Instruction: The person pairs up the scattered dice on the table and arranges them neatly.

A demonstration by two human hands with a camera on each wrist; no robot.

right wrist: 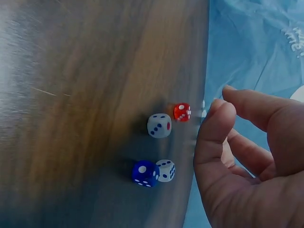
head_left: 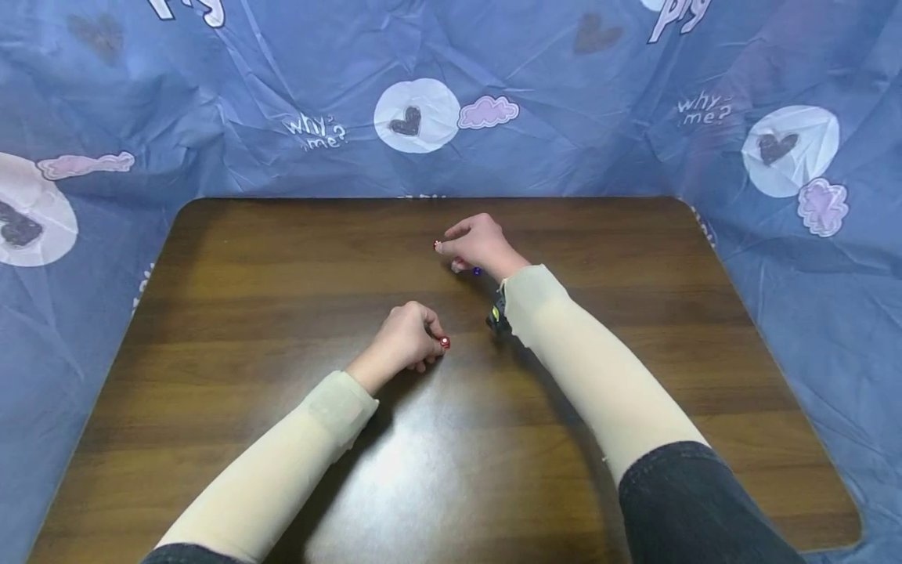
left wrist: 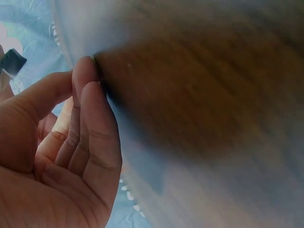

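Note:
In the head view my left hand (head_left: 412, 337) is low over the middle of the table, its thumb and index finger pinching a red die (head_left: 445, 342). The left wrist view shows these fingertips together, with the die hidden behind them. Farther back, my right hand (head_left: 482, 243) hovers beside a small group of dice, its thumb and index slightly apart with nothing seen between them. In the right wrist view that group has a red die (right wrist: 182, 112) touching or nearly touching a white die (right wrist: 159, 126), and a blue die (right wrist: 146, 173) against another white die (right wrist: 165, 170).
The brown wooden table (head_left: 282, 258) has rounded corners and a bright glare patch near its front. A blue printed cloth (head_left: 564, 102) stands behind and around it. A black wrist device (head_left: 496, 315) sits under my right wrist.

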